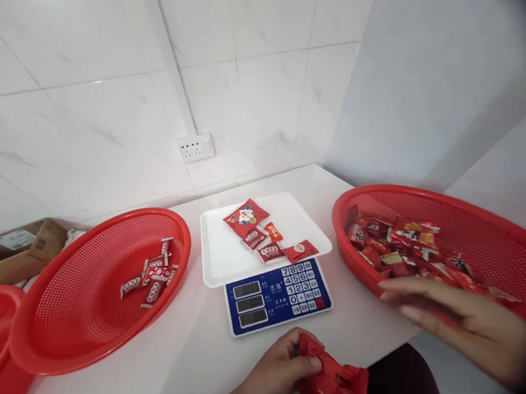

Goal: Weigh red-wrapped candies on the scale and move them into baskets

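Head view: left hand [278,372] grips a red plastic pouch [337,385] at the white table [198,348] edge. The right hand [456,321], fingers extended and empty, overlaps the rim of the red mesh plastic basket [503,244] holding wrapped candies [399,242].

Red pouch [335,385]: crumpled, lying low, pinched by left hand [273,372]. Red wrapped sweets [403,246]: loose heap just beyond outstretched right hand [456,321].

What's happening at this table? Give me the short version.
The person's left hand holds a red pouch in a closed grip at the table edge. The right hand, fingers open, reaches over the front rim of the right basket, piled with red packets. A few snack packs lie on the white tray of the scale; the left basket holds some small sweets.
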Demonstrator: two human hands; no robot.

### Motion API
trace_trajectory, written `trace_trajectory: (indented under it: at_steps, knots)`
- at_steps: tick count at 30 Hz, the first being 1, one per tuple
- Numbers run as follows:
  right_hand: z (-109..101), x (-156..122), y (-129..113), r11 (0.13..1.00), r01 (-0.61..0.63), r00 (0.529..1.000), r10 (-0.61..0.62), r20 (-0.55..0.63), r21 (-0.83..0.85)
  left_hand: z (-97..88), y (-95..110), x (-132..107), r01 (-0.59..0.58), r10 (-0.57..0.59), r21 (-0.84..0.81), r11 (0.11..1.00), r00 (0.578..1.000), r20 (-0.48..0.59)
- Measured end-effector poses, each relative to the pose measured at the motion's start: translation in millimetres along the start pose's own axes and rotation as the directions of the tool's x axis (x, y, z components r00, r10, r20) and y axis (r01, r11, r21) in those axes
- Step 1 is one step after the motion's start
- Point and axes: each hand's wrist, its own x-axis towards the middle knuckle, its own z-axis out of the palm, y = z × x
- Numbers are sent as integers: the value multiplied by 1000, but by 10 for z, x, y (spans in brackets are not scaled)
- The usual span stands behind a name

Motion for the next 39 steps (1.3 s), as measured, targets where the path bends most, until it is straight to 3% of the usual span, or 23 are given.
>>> trace_trajectory:
  at_steps: [3,5,9,13,17,22,24,27,29,33,39]
  knots:
    - [354,-98,50,978,-145,967,109,230,147,6,11,-15,-55,55,63,996,998,10]
    - [554,-138,25,963,-181,927,99,363,199,19,32,-34,-91,92,119,989,996,3]
    - [768,-180,-56,948,-180,879,36,476,261,35,53,-59,-124,131,202,971,991,-24]
    - [845,-183,-113,958,-128,878,-12,479,258,30,47,-48,-152,160,239,959,987,-15]
    - [890,-184,-153,946,-125,906,-15,424,300,6,37,-11,-180,179,269,946,983,27]
    - [796,-133,-274,964,-86,913,-26,407,253,-63,-31,60,-211,203,225,951,977,60]
    - [709,-57,-364,980,-27,938,-42,345,195,-85,-58,80,-203,204,150,968,979,12]
    - [598,134,-543,989,143,978,-148,149,44,-94,-71,91,-178,181,68,982,983,-38]
    - [575,295,-685,954,290,955,-285,81,-69,-88,-65,91,-168,170,68,983,985,-30]
    - [661,627,-974,815,533,845,-527,92,-228,-87,-62,99,-193,191,110,975,981,21]
    - [880,957,-1247,715,605,795,-562,228,-349,-121,-81,116,-204,202,111,973,979,30]
